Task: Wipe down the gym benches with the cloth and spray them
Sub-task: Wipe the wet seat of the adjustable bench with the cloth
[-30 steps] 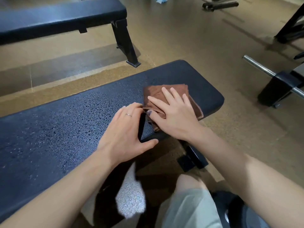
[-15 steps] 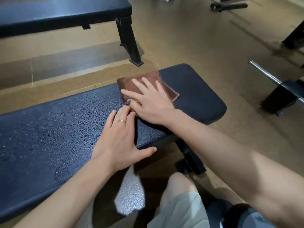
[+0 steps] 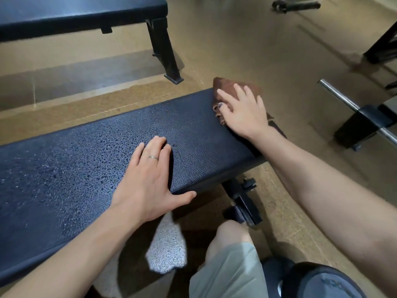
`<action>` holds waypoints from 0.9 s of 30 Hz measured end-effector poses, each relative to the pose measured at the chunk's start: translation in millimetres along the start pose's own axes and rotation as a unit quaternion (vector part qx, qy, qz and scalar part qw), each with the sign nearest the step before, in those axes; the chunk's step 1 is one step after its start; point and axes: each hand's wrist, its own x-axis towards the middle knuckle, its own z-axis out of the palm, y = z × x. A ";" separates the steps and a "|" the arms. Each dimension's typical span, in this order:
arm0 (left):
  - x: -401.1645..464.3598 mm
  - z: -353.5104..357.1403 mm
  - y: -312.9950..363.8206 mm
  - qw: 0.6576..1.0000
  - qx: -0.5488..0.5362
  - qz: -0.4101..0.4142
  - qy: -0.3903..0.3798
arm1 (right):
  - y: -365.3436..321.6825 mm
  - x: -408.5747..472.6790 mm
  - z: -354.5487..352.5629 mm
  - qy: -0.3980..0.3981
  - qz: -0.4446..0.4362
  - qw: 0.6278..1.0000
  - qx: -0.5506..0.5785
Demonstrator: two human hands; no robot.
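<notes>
Your right hand (image 3: 245,114) lies flat with fingers spread on the brown cloth (image 3: 227,88), pressing it onto the far right end of the counter (image 3: 193,134). The cloth's far corner overhangs the counter's far edge and part of it trails off the end under your wrist. Your left hand (image 3: 148,179) rests palm down on the counter's near edge, fingers straight and together, thumb hooked over the front lip, a ring (image 3: 153,157) on one finger. The hands are well apart. Droplets bead the counter's left and middle; the strip next to the cloth looks drier. A second bench (image 3: 75,11) stands beyond on the tan floor (image 3: 247,44). A steel bar (image 3: 337,94) lies to the right.
</notes>
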 end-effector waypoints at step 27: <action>-0.5 5.6 0.0 1.000 -0.014 0.004 0.014 | -68.8 40.4 13.2 0.013 -0.117 0.993 -0.001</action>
